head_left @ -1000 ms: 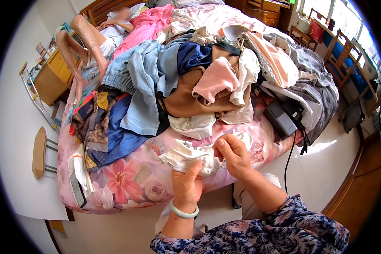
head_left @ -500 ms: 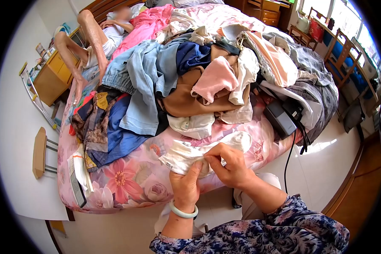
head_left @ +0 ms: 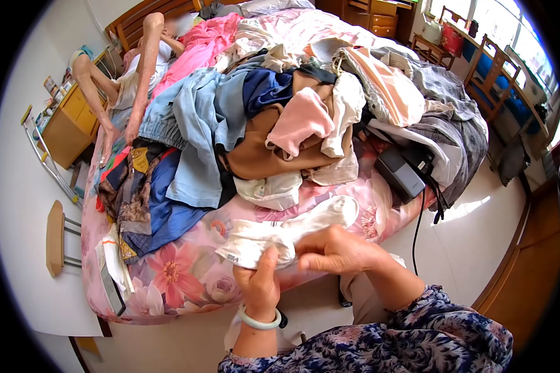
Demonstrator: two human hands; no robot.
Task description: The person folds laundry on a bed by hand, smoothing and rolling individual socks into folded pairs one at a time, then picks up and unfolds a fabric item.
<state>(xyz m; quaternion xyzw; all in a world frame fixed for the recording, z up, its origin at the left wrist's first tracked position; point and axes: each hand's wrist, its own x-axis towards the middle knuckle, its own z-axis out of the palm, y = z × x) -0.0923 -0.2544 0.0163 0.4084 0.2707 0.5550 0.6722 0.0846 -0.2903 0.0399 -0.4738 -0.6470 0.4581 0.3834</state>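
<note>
My left hand (head_left: 259, 283), with a pale bangle at the wrist, pinches a white sock (head_left: 255, 239) by its cuff, thumb on top. Small dark marks show on the sock near the thumb. Just behind it, a second white sock shape (head_left: 330, 214) stretches to the right over the bed edge; whether it is a separate sock I cannot tell. My right hand (head_left: 339, 248) hovers beside the held sock, its thumb apart from the fingers and nothing visible between them. Its fingertips are partly hidden.
Clothes are heaped on the flowered bedsheet (head_left: 174, 270), among them light blue trousers (head_left: 199, 124) and a pink cloth (head_left: 302, 121). A grey box (head_left: 398, 174) with black cables lies at the right edge. Another person's legs (head_left: 144, 74) rest at the far left, near a crutch (head_left: 46, 155).
My right thumb has come away from the fingers, which were pinching at the sock. My left hand keeps its hold. The whole view has shifted slightly.
</note>
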